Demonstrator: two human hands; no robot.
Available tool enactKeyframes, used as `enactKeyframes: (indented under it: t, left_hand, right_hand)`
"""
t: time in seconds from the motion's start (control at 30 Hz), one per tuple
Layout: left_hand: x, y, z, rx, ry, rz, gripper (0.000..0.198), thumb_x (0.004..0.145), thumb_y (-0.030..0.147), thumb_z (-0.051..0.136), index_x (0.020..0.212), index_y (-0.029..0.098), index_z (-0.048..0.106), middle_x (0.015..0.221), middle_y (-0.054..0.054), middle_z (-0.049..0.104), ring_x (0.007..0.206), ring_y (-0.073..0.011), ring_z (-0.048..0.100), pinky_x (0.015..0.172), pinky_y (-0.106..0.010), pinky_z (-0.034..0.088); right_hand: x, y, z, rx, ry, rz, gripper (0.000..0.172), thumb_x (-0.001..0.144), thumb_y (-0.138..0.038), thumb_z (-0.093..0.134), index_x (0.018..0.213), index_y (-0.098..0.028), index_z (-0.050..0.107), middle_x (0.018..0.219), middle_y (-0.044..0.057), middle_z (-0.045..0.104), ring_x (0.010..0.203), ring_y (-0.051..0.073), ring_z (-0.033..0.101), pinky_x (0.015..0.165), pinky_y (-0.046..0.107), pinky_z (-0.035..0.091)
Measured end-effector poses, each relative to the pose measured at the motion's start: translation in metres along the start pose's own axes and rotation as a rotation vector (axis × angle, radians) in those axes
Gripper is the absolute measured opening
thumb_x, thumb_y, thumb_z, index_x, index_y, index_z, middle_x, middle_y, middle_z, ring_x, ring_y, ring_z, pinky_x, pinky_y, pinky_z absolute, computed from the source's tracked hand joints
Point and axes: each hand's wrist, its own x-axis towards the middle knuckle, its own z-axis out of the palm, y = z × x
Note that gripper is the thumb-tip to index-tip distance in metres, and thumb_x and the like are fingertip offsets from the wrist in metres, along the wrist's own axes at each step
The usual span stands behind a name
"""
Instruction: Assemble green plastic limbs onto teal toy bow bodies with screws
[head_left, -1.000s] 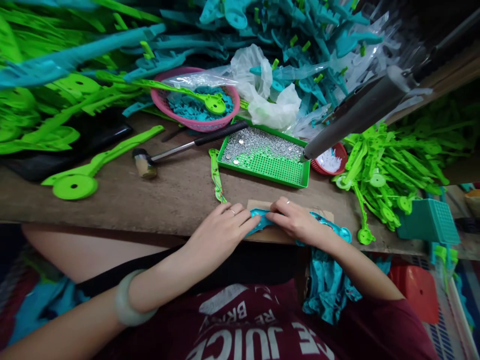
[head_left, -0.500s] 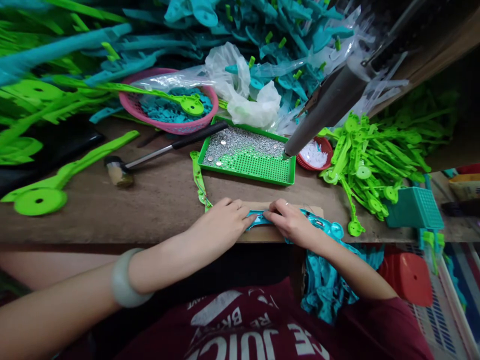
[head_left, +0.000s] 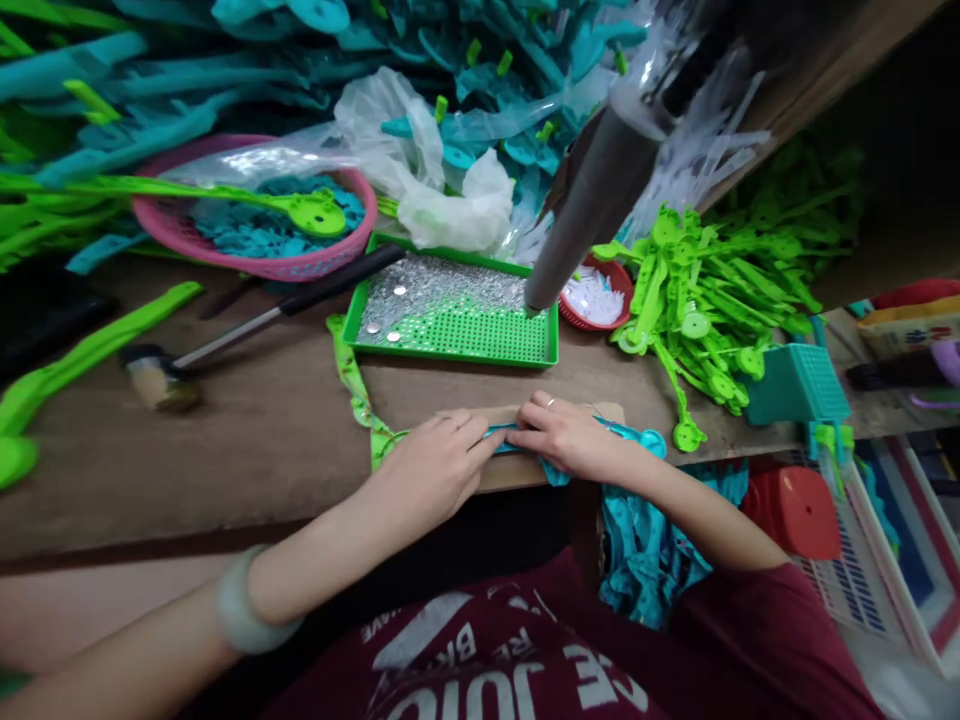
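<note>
Both hands are on a long blue plastic part point(head_left: 646, 441) that lies over a piece of cardboard point(head_left: 514, 470) at the bench's front edge. My left hand point(head_left: 442, 455) grips it, fingers bent and pressed down over its left portion. Just right of that, my right hand point(head_left: 564, 436) pinches the same part with the thumb and fingers close together. Most of the part is covered by the hands; a short strip shows between them and a rounded end sticks out at the right. A light green plastic piece point(head_left: 351, 375) with thin wires lies by my left hand.
Behind the hands stands a green tray point(head_left: 450, 345) of small metal pieces, with a grey tube point(head_left: 592, 190) slanting over it. A hammer point(head_left: 225, 338) rests at left, near a pink basket point(head_left: 262, 265). Green parts point(head_left: 697, 310) are heaped right of a red basket point(head_left: 626, 310).
The view has swung so that the bench things sit further left. Both hands stay on the blue part, and less of its inner side with wires shows by my right hand.
</note>
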Motion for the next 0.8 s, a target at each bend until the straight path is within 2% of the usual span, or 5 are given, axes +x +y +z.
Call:
enactKeyframes:
  t: [0.1, 0.2, 0.3, 0.57, 0.8]
  left_hand:
    - [0.009, -0.001, 0.002, -0.002, -0.011, 0.044, 0.035, 0.084, 0.007, 0.057, 0.116, 0.016, 0.069, 0.103, -0.010, 0.071, 0.095, -0.0276, 0.066, 0.086, -0.042, 0.052]
    - [0.015, -0.001, 0.002, 0.064, -0.071, 0.067, 0.035, 0.083, 0.006, 0.058, 0.114, 0.015, 0.072, 0.097, -0.010, 0.071, 0.090, -0.0275, 0.067, 0.081, -0.040, 0.053]
    - [0.017, 0.001, -0.001, 0.098, -0.132, 0.078, 0.038, 0.084, 0.007, 0.058, 0.119, 0.013, 0.071, 0.100, -0.013, 0.070, 0.094, -0.0299, 0.067, 0.082, -0.042, 0.053]
    - [0.022, 0.003, -0.009, 0.048, -0.293, 0.054, 0.045, 0.090, 0.010, 0.053, 0.133, 0.016, 0.064, 0.108, -0.015, 0.069, 0.101, -0.0330, 0.068, 0.083, -0.045, 0.055]
    - [0.028, 0.003, -0.013, -0.017, -0.392, -0.013, 0.052, 0.089, 0.008, 0.045, 0.137, 0.019, 0.062, 0.121, -0.017, 0.068, 0.111, -0.0351, 0.065, 0.090, -0.050, 0.055]
  right_hand:
    - [-0.011, 0.023, -0.027, 0.151, 0.183, -0.047, 0.024, 0.102, -0.022, 0.045, 0.114, -0.019, 0.066, 0.101, 0.008, 0.063, 0.093, 0.019, 0.053, 0.079, 0.033, 0.049]
    - [-0.031, 0.039, -0.068, 0.183, 0.427, 0.195, 0.021, 0.103, -0.026, 0.045, 0.106, -0.023, 0.065, 0.100, 0.007, 0.063, 0.094, 0.020, 0.057, 0.083, 0.038, 0.049]
    - [-0.045, 0.035, -0.082, 0.160, 0.404, 0.321, 0.016, 0.101, -0.028, 0.051, 0.098, -0.023, 0.066, 0.094, 0.006, 0.062, 0.091, 0.021, 0.057, 0.087, 0.042, 0.047]
    - [-0.026, -0.041, 0.006, 0.184, 0.157, 0.494, 0.020, 0.097, -0.031, 0.058, 0.092, -0.014, 0.068, 0.099, 0.012, 0.060, 0.092, 0.024, 0.045, 0.080, 0.038, 0.044]
    - [-0.016, -0.029, 0.009, 0.210, 0.129, 0.551, 0.017, 0.099, -0.021, 0.053, 0.088, -0.016, 0.065, 0.098, 0.009, 0.058, 0.093, 0.021, 0.049, 0.081, 0.033, 0.044]
